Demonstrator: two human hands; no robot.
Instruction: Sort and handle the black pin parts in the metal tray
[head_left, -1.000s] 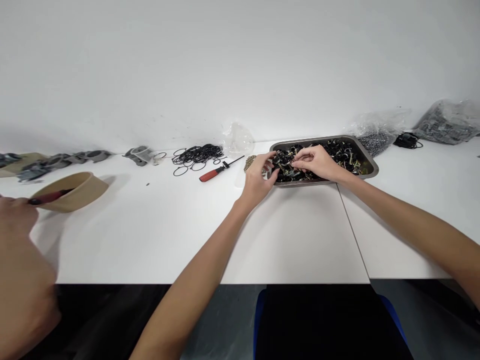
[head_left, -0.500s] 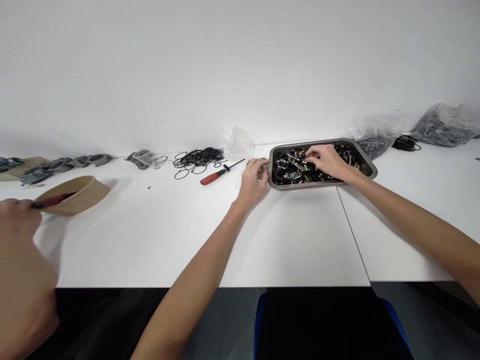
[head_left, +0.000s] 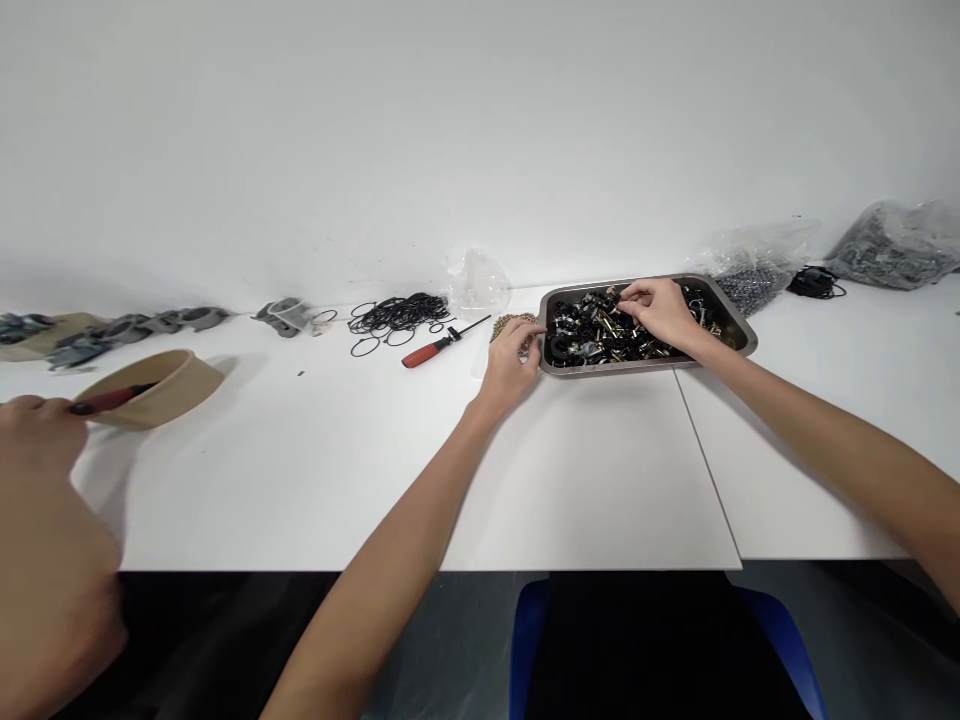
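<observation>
A grey metal tray stands at the back of the white table, filled with several black and brass clamp parts. My right hand is inside the tray, its fingertips pinched on one of the small parts. My left hand rests just left of the tray's corner, fingers curled over a small pile of brass pieces; whether it holds one I cannot tell.
A red-handled screwdriver and a heap of black rubber rings lie left of the tray. Another person's hand holds a red-handled tool at a brown paper bowl on the left. Plastic bags of parts sit back right.
My left hand left the tray and moved down-left beside its corner. My right hand shifted right and deeper into the tray, then pinched a part.
</observation>
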